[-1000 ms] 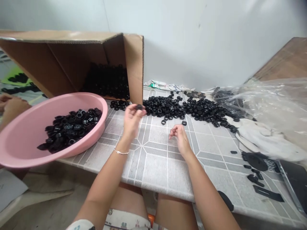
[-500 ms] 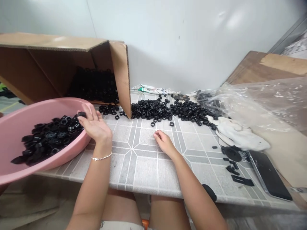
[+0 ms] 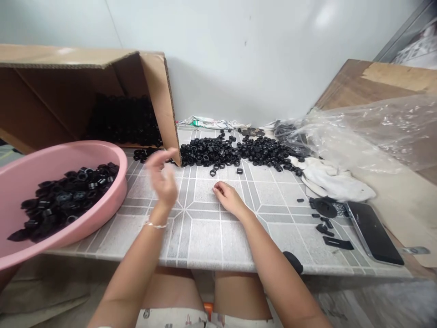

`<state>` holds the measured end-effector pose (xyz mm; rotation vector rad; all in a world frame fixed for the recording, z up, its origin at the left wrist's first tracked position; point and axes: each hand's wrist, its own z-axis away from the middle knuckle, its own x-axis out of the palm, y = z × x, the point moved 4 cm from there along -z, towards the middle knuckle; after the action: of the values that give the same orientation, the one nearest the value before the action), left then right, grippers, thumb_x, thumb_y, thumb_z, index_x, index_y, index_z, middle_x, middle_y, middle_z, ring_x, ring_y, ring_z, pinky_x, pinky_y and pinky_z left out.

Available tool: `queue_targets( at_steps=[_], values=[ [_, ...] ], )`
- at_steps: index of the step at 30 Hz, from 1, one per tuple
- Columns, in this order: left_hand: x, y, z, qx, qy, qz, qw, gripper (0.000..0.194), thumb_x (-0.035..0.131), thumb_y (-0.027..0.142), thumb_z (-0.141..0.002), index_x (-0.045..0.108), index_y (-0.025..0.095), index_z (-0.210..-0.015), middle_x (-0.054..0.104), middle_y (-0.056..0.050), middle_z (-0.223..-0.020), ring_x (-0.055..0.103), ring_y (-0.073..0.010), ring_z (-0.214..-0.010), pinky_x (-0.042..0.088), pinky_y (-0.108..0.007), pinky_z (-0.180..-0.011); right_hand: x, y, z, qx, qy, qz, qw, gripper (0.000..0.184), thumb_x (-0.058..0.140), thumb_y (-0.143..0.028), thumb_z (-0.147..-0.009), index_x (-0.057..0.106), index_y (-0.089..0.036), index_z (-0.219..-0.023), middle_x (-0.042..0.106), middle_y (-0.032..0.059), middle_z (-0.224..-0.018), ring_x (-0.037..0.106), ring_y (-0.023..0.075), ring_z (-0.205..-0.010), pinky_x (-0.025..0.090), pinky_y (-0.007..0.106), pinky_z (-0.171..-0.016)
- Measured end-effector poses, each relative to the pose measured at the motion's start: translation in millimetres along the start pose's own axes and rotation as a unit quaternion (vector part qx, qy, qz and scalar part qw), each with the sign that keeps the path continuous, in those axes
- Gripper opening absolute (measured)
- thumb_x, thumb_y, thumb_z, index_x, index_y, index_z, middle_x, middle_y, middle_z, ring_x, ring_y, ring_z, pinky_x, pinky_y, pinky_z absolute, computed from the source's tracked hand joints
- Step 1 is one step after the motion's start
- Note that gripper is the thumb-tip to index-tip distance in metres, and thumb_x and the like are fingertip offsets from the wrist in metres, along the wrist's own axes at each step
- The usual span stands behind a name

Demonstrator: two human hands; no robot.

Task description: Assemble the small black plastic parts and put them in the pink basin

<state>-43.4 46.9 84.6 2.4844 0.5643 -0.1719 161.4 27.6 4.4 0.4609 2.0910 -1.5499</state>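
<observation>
Both my hands are at the tiled tabletop (image 3: 205, 241). My left hand (image 3: 162, 175), with a thin bracelet (image 3: 155, 225) on its wrist, is raised above the tiles with its fingers spread, but it is too blurred for me to tell whether it has hold of anything. My right hand (image 3: 228, 197) rests on the tiles, loosely open and holding nothing, just below a spread pile of black plastic rings (image 3: 235, 152). More rings lie in the pink plastic basin (image 3: 99, 223) at the left of the frame and inside the cardboard box (image 3: 159, 91), which lies on its side at the upper left. A white cloth (image 3: 331, 182) and a clear plastic bag (image 3: 358, 136) lie at the right, beyond the pile.
</observation>
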Motion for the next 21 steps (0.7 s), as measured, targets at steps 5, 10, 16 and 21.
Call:
queue_targets(
  at_steps=[5, 10, 16, 21],
  values=[
    [89.7, 9.9, 43.0, 0.076, -0.314, -0.118, 0.939, 0.041, 0.047, 0.018, -0.088, 0.049, 0.021, -0.129, 0.030, -0.013, -0.153, 0.038, -0.0284, -0.135, 0.040, -0.049, -0.105, -16.0, 13.2, -3.2, 0.002, 0.040, 0.010, 0.999, 0.010, 0.043, -0.027, -0.087, 0.051, -0.021, -0.085, 0.058, 0.0026, -0.081, 0.053, 0.0177, -0.075, 0.040, 0.030, -0.073],
    [105.4, -18.7, 52.7, -0.003, -0.354, -0.188, 0.916, 0.046, 0.049, 0.018, -0.085, 0.048, 0.016, -0.131, 0.042, -0.016, -0.143, 0.036, -0.0318, -0.134, 0.034, -0.052, -0.107, -31.4, 24.6, -3.9, 0.059, 0.142, 0.000, 0.988, 0.008, 0.043, -0.025, -0.085, 0.051, -0.022, -0.082, 0.055, 0.0023, -0.079, 0.051, 0.0174, -0.073, 0.041, 0.031, -0.074],
    [105.1, -21.1, 53.8, -0.016, -0.360, -0.184, 0.915, 0.035, 0.045, 0.017, -0.087, 0.053, 0.013, -0.121, 0.057, -0.014, -0.106, 0.055, -0.0268, -0.104, 0.045, -0.045, -0.094, -95.7, 19.3, -9.6, 0.033, 0.347, -0.044, 0.936, 0.015, 0.038, -0.026, -0.089, 0.052, -0.021, -0.092, 0.056, 0.0056, -0.092, 0.051, 0.0163, -0.076, 0.043, 0.030, -0.073],
    [95.4, -18.6, 57.1, -0.032, -0.309, -0.121, 0.943, 0.036, 0.047, 0.013, -0.086, 0.048, 0.016, -0.122, 0.053, -0.010, -0.108, 0.056, -0.0214, -0.102, 0.047, -0.038, -0.093, -175.3, 81.7, -18.7, 0.193, 0.416, 0.080, 0.885, 0.012, 0.054, -0.011, -0.074, 0.046, -0.018, -0.080, 0.048, 0.0108, -0.100, 0.048, 0.0202, -0.096, 0.035, 0.037, -0.088]
  ],
)
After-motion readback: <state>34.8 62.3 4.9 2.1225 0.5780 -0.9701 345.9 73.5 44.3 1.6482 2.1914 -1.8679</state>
